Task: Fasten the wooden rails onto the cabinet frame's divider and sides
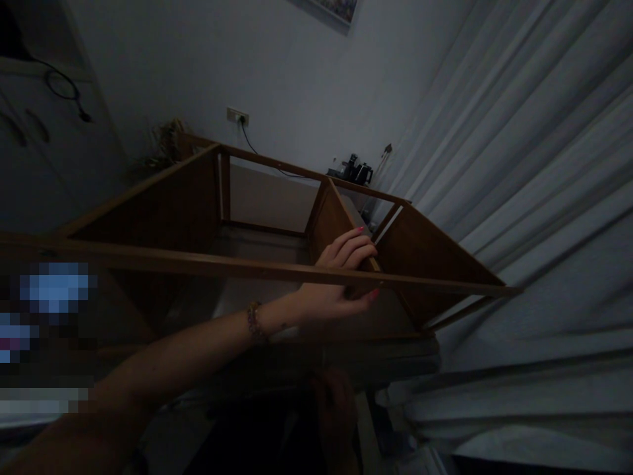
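A brown wooden furniture frame (222, 262), open on the top and split by an upright divider panel (329, 214), stretches across the middle of the view. My left hand (341, 260) reaches in from the lower left. Its fingers wrap over the frame where the front rail meets the divider, with the thumb below. A beaded bracelet (255, 322) circles that wrist. Low in the dark, close to my body, is my right hand (336, 399); its fingers are too dim to make out whether they hold anything.
Long pale curtains (534, 198) hang along the right side. Behind the frame, a black kettle (363, 173) stands by the wall, and a cable runs from a wall socket (238, 117). A white cabinet (34, 152) and dried plant (168, 138) are at left. A blurred patch covers the left edge.
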Motion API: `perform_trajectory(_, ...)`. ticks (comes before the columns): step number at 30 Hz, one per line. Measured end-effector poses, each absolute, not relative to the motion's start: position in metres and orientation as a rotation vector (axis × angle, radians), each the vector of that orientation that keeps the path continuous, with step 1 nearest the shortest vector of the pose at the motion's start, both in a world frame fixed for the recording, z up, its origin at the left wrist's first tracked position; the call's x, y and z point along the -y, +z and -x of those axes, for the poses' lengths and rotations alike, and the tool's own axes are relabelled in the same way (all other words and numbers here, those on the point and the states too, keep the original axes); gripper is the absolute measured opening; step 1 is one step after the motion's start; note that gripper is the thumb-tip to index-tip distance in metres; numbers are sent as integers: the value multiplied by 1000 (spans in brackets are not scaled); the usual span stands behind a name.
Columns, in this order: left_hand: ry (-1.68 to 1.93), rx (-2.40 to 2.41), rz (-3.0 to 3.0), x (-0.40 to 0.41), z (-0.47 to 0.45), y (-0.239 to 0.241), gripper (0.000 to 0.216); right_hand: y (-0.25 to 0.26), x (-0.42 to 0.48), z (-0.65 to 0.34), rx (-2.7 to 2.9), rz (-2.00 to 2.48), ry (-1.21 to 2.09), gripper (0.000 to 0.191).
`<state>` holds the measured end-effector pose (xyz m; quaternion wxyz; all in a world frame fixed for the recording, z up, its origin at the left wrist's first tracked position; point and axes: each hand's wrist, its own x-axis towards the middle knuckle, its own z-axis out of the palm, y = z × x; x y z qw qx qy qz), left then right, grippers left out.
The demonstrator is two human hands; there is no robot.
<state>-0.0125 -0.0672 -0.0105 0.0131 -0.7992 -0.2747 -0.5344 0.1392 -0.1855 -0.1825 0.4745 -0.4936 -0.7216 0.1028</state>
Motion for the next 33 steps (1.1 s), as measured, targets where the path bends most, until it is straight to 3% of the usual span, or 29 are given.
perform_trajectory(6, -1671, 853, 2496, 68, 12, -10, 58, -184, 185, -135, 1627, 1273, 267, 34)
perform_trajectory(11, -1675, 855, 2491, 67, 12, -10, 58, -181, 189, -130, 1241, 1401, 524, 35)
perform_trajectory(23, -1658, 866, 2486, 67, 12, -11, 58, -181, 194, -124, 1108, 1255, 920, 35)
perform_trajectory(27, -1669, 869, 2483, 67, 12, -10, 57, -178, 191, -136, 1317, 1299, 694, 29)
perform_trajectory(33, -1664, 854, 2474, 66, 12, -10, 58, -185, 186, -159, 1830, 1116, 55, 19)
